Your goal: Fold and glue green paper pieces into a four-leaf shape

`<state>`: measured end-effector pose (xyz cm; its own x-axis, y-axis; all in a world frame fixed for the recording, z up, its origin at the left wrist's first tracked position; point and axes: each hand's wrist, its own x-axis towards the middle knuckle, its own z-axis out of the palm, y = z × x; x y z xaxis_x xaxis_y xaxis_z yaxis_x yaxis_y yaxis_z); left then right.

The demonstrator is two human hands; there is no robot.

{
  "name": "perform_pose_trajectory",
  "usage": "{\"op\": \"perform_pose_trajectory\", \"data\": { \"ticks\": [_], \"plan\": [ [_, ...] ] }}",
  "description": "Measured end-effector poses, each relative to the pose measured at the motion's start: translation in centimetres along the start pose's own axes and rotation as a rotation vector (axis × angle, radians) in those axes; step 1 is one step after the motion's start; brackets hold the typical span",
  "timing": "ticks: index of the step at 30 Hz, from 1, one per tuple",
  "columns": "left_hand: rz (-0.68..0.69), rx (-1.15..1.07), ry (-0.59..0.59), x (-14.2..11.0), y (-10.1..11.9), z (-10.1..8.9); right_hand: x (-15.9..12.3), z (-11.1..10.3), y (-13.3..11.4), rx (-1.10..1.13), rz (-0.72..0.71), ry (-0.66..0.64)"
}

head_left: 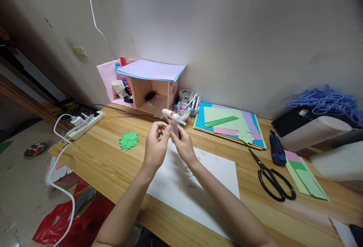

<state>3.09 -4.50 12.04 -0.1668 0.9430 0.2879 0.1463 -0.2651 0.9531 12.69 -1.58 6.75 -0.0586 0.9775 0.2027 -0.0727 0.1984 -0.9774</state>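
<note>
An open-fronted cardboard box (137,95) stands at the far side of the wooden table (104,152), with a dark oval piece (150,96) lying inside it and a lilac sheet (153,69) over its top. Left of it, nested paper cups (118,86) lean near a blue-capped bottle (118,66); just to its right, tape rolls (185,95) and marker pens (194,103) crowd together, partly hidden. Both forearms reach in from the near edge and converge above a white paper sheet (211,198), where the left hand (155,143) and the right hand (183,145) meet, fingers curled inward and thumbs drawn close to the fingertips. Whether they pinch something small between them is unclear. The white glue gun (173,116) is right at the fingertips, its nozzle pointing left; the hands partly cover its handle, so a grip on it cannot be confirmed. Green paper leaves (129,141) lie to the left, coloured paper sheets (224,120) to the far right of the hands, and black-handled scissors (272,179) farther right, near a blue utility knife (277,148).
</note>
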Motion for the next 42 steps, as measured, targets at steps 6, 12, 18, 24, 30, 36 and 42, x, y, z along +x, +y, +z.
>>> {"op": "perform_pose_trajectory", "data": {
  "ticks": [6, 12, 18, 24, 30, 36, 42],
  "plan": [
    [0.011, 0.198, -0.055, -0.9, -0.4, 1.2, -0.3, 0.2, 0.0, -0.027, -0.054, 0.000],
    [-0.064, -0.013, 0.010, -0.2, -0.5, 3.4, -0.5, 0.3, 0.1, -0.104, -0.073, 0.010],
    [0.012, -0.158, 0.099, -0.8, -0.7, 2.5, 0.2, -0.1, 0.4, 0.006, -0.062, 0.014],
    [0.226, -0.067, 0.298, 0.3, -1.2, 1.6, 0.6, -0.3, 0.5, 0.115, 0.076, -0.073],
    [0.520, 0.456, 0.038, 1.2, -2.8, 2.2, 0.4, 0.1, 0.0, 0.195, -0.017, -0.087],
    [0.598, 0.857, -0.222, 0.1, -2.8, 2.1, 0.3, -0.5, -0.7, 0.216, -0.093, -0.085],
    [0.638, 1.022, -0.297, -0.8, -2.5, 0.6, 0.2, -0.5, -0.9, 0.182, 0.018, -0.053]
  ]
}}
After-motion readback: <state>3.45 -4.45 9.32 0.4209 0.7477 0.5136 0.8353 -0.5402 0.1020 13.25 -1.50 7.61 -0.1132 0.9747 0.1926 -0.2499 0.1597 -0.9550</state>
